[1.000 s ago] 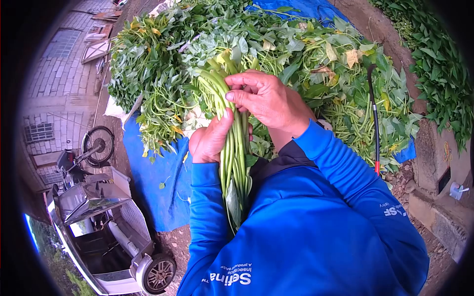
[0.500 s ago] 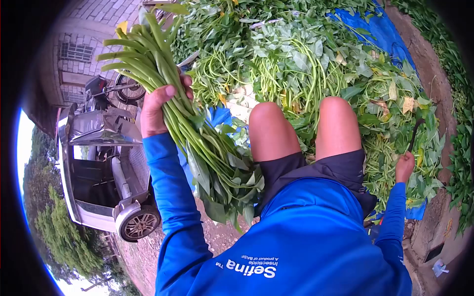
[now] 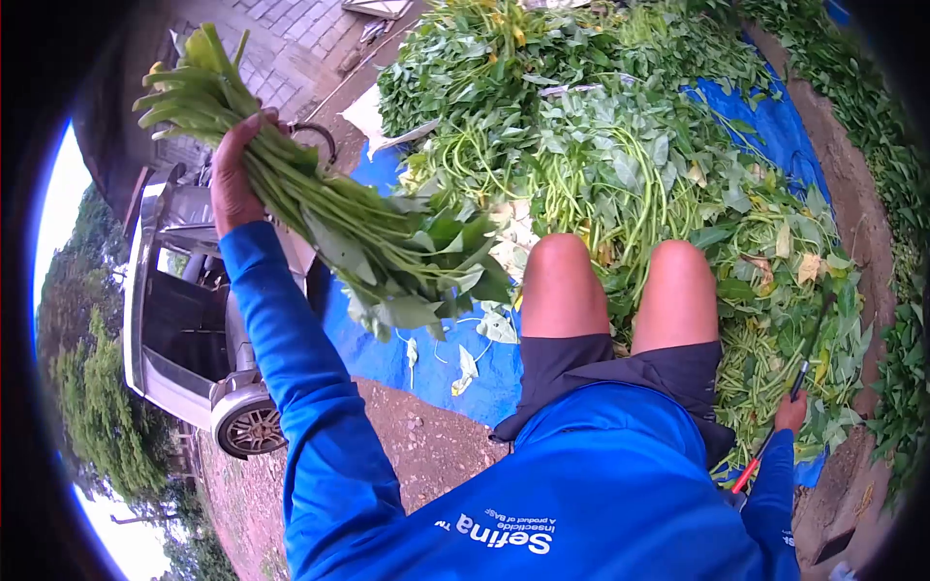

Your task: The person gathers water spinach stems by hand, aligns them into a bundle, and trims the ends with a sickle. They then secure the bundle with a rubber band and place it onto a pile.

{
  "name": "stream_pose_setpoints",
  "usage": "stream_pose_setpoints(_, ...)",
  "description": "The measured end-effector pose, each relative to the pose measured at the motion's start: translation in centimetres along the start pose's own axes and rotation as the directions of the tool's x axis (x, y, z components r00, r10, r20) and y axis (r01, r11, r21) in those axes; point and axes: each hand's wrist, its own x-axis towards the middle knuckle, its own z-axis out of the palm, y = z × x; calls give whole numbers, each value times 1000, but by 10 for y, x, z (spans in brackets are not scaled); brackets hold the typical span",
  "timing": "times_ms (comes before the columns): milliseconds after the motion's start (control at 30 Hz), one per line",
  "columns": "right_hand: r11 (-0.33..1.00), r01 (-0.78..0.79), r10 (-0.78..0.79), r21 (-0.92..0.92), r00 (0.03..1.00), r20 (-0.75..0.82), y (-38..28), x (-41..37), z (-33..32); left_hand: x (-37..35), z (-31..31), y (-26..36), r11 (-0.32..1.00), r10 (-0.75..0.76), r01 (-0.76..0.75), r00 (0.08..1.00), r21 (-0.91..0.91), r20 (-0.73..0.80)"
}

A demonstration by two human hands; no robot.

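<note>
At the upper left, my left hand (image 3: 238, 179) is wrapped round a thick bundle of green leafy stems (image 3: 310, 198). The cut stem ends point up and left; the leaves hang right, above the blue tarp (image 3: 436, 363). My right hand (image 3: 790, 412), low at the right, is closed round a thin tool (image 3: 798, 381) with a dark upper part and a red lower end. Leafy greens (image 3: 620, 145) lie heaped beyond my knees, with loose stems beside the right hand.
A silver vehicle (image 3: 184, 310) stands at the left on gravel ground (image 3: 412, 436). More green plants (image 3: 906, 378) line the far right beyond a concrete edge (image 3: 867, 223). A brick wall or paving (image 3: 291, 44) shows at the upper left.
My left hand has moved left with the bundle, away from my knees, uncovering more tarp. My right hand is slightly lower, and the tool's red end now shows. The view has shifted.
</note>
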Motion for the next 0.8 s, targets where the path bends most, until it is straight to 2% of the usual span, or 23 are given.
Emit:
stream_pose_setpoints(33, 996, 66, -61, 61, 994, -88, 12, -2, 3, -19, 19, 3, 996, -73, 75, 997, -43, 39)
stream_pose_setpoints(67, 993, -39, 56, 115, 988, -144, -19, -28, -18, -25, 23, -2, 979, -153, 180, 958, -94, 242)
stream_pose_setpoints(133, 961, 134, -50, 244, 946, -321, 22, -19, -6, -48, 62, -26, 949, -285, 313, 810, 34, 513)
stream_pose_setpoints(167, 876, -33, 119, 480, 981, -150, 14, -25, -24, -77, 101, -47, 922, -332, 388, 784, 3, 524)
stream_pose_setpoints(200, 828, -87, 186, 554, 975, -125, -42, -53, -63, -118, 152, -60, 889, -392, 457, 726, 30, 565)
stream_pose_setpoints(233, 766, -90, 209, 637, 971, -113, -79, -73, -91, -140, 171, -94, 757, -564, 639, 533, 137, 631)
stream_pose_setpoints(267, 692, -84, 219, 718, 971, -98, -106, -88, -112, -177, 212, -108, 650, -650, 733, 398, 201, 648)
stream_pose_setpoints(300, 656, -63, 183, 752, 980, -77, -127, -105, -129, -198, 241, -130, 537, -694, 786, 204, 307, 691)
stream_pose_setpoints(333, 619, -44, 139, 784, 989, -55, -145, -120, -144, -215, 272, -145, 596, -665, 705, 163, 385, 729)
stream_pose_setpoints(367, 584, -22, 83, 811, 996, -32, -158, -130, -156, -226, 300, -156, 585, -632, 695, 67, 418, 772)
stream_pose_setpoints(400, 567, 61, 8, 822, 997, -79, -167, -136, -164, -234, 325, -165, 575, -596, 687, -19, 444, 803)
stream_pose_setpoints(467, 513, 217, -145, 831, 976, -165, -182, -155, -173, -242, 360, -179, 561, -597, 630, -140, 536, 790)
stream_pose_setpoints(500, 506, 184, -171, 843, 979, -111, -195, -170, -190, -245, 372, -186, 513, -615, 632, -201, 581, 762)
stream_pose_setpoints(533, 493, 178, -205, 852, 975, -85, -206, -183, -199, -248, 380, -183, 488, -623, 639, -221, 594, 750)
stream_pose_setpoints(600, 460, 161, -271, 873, 962, -35, -219, -206, -205, -254, 392, -180, 524, -611, 621, -202, 583, 765)
stream_pose_setpoints(733, 643, 453, -521, 618, 850, -82, -239, -218, -211, -258, 394, -183, 537, -612, 595, -213, 598, 761)
stream_pose_setpoints(800, 641, 482, -534, 598, 839, -104, -237, -216, -195, -259, 394, -183, 545, -602, 601, -206, 585, 772)
